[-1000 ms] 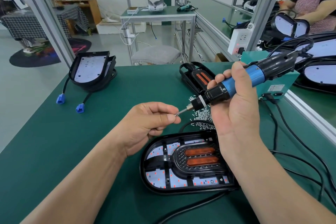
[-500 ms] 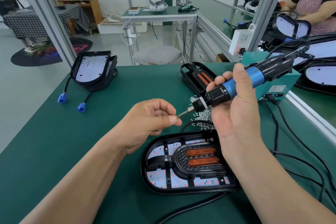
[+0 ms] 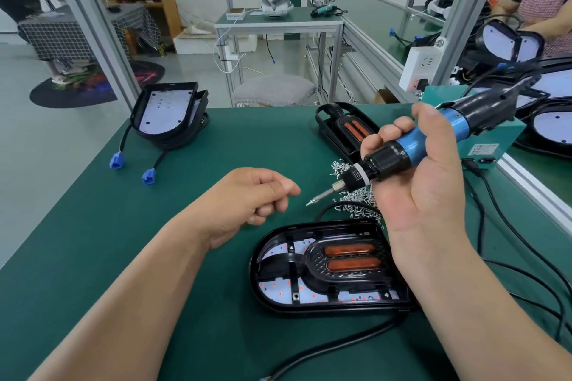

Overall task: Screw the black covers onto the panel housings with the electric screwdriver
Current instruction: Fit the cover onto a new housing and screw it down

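Observation:
A black oval panel housing (image 3: 258,275) lies on the green mat in front of me, with a black cover (image 3: 312,257) with two orange bars seated in it. My right hand (image 3: 433,195) grips the blue and black electric screwdriver (image 3: 402,148) above the housing's far right end. Its bit (image 3: 318,196) slants down to the left, with a small screw at the tip. My left hand (image 3: 247,198) hovers just left of the bit with loosely curled fingers, a small gap from the tip, holding nothing that I can see. A pile of loose screws (image 3: 356,210) lies behind the housing.
Another black cover (image 3: 343,127) lies at the back centre. Stacked housings (image 3: 167,111) with blue connectors (image 3: 117,161) sit at the back left. A green power box (image 3: 483,145) and black cables (image 3: 526,272) occupy the right side. Another person (image 3: 544,9) works at the far right.
My left hand has let go of the bit tip and drawn back to the left, leaving a screw on the bit. The screwdriver has tilted its tip slightly downward.

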